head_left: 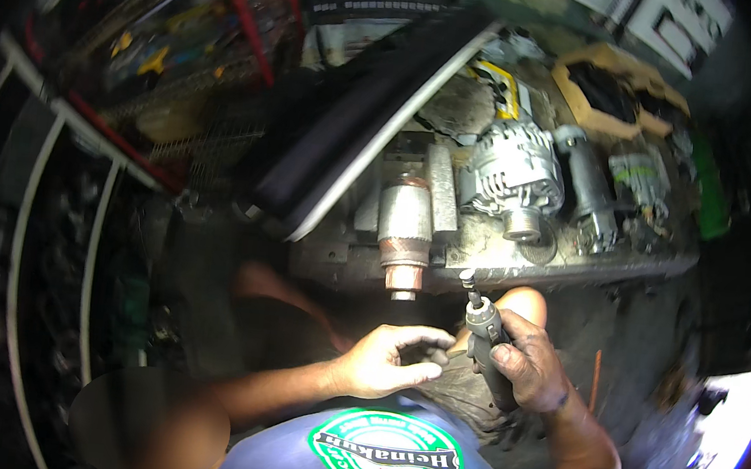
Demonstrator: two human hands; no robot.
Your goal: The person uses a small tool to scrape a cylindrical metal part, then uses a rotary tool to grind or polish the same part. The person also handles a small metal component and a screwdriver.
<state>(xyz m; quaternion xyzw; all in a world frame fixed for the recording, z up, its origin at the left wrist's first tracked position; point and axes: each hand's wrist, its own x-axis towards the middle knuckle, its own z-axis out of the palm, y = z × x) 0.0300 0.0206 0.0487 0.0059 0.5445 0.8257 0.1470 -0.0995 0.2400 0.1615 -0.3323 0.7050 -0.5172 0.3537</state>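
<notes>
My right hand (529,361) is wrapped round a dark rotary tool (489,355), held upright with its metal collet and small bit pointing toward the bench. My left hand (394,360) is to the left of the tool, fingers curved and thumb apart, with nothing plainly held. Beyond it, a motor armature (407,215) with a copper commutator lies lengthwise on the bench, its commutator end jutting over the near edge toward me. A grey metal block (441,186) sits along its right side.
On the bench (592,268), right of the armature, stand an alternator (515,171), a cylindrical starter motor (587,188) and another motor part (642,180). An open cardboard box (586,60) is behind them. A long dark panel (361,114) with a pale edge slants across the left side.
</notes>
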